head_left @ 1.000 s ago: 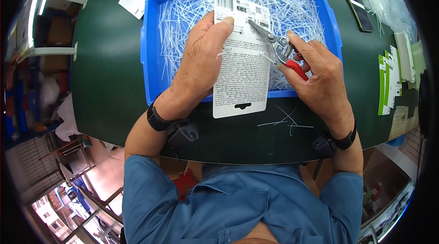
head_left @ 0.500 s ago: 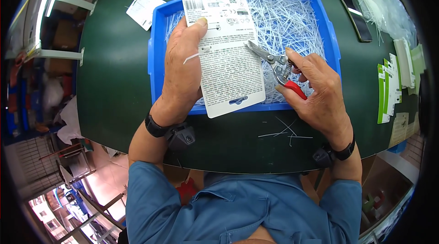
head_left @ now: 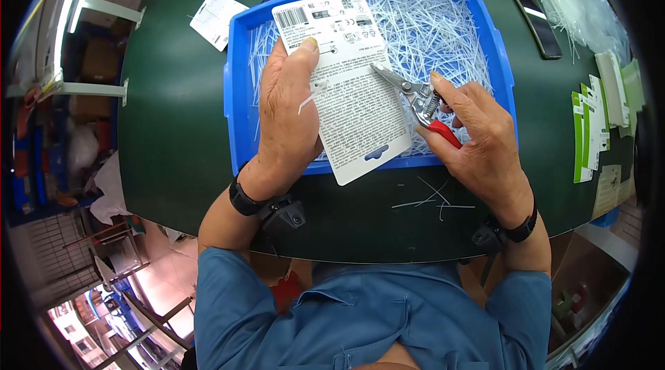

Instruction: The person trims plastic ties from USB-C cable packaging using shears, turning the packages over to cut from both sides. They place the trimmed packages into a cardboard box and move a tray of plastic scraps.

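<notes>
So the white card [head_left: 346,86] is held flat over the blue tray [head_left: 239,120], probably so that anything snipped off drops straight into the tray with the rest of the white clippings [head_left: 443,30] and not onto the worktop [head_left: 173,127]. A few stray bits [head_left: 433,200] can be seen on the green worktop just near of the tray anyway, so that's not a perfect system.

The card is pinned by the left hand [head_left: 287,117]: palm down on its left half, thumb stretched far along the card toward its top edge, fingers tucked under the left side as far as can be told. A short white tie [head_left: 305,101] is poking out by the thumb, right at the card's surface. It looks like the card is being steadied there so the tie stands clear for the blades.

The snips [head_left: 415,100] are gripped in the right hand [head_left: 478,134], red handles buried in the palm, index finger laid along the top. The blade tips are pointed left and far, resting just at the card's right edge, and they look closed or very nearly closed. The wrist is cocked inward, with both forearms coming up from the near edge.

Off to the right a dark phone [head_left: 535,22] and some green-and-white cards [head_left: 589,127] are parked well out of the way.
</notes>
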Demonstrator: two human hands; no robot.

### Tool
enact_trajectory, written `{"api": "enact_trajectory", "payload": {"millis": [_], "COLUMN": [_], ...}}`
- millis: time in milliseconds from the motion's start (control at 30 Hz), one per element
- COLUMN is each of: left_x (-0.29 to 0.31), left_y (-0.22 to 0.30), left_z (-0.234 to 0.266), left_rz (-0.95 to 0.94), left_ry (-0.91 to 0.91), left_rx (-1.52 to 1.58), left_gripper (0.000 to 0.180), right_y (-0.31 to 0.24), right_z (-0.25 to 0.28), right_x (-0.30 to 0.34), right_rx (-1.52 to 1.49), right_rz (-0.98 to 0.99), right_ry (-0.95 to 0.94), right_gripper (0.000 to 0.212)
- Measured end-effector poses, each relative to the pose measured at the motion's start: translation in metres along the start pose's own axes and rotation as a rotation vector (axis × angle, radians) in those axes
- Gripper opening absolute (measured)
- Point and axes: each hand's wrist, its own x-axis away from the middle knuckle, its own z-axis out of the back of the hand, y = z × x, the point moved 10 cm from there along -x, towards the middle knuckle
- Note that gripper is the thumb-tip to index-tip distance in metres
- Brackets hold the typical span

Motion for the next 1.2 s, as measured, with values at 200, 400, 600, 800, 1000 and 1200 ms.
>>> {"api": "enact_trajectory", "payload": {"millis": [200,400,600,800,1000,1200], "left_x": [-0.001,-0.002,-0.002,0.007,0.013,0.013], "left_y": [-0.001,-0.006,0.0,0.003,0.008,0.007], "left_z": [0.003,0.002,0.002,-0.011,-0.012,-0.012], "left_rz": [-0.037,-0.029,-0.109,-0.121,-0.166,-0.228], "left_ry": [-0.016,0.006,0.002,-0.021,-0.02,-0.02], "left_rx": [-0.022,-0.017,-0.109,-0.051,-0.008,0.008], "left_gripper": [0.038,0.038,0.044,0.041,0.039,0.037], "right_y": [-0.003,0.004,-0.013,-0.046,-0.051,-0.053], "right_z": [-0.002,-0.009,-0.004,-0.001,-0.003,-0.006], "right_x": [0.002,0.006,0.004,0.006,0.007,0.008], "right_rx": [0.007,0.043,-0.071,-0.164,-0.099,-0.051], "right_rz": [-0.011,-0.037,0.009,0.115,0.137,0.101], "right_ry": [0.01,-0.006,0.011,0.038,0.059,0.044], "right_gripper": [0.066,0.066,0.068,0.075,0.078,0.077]}}
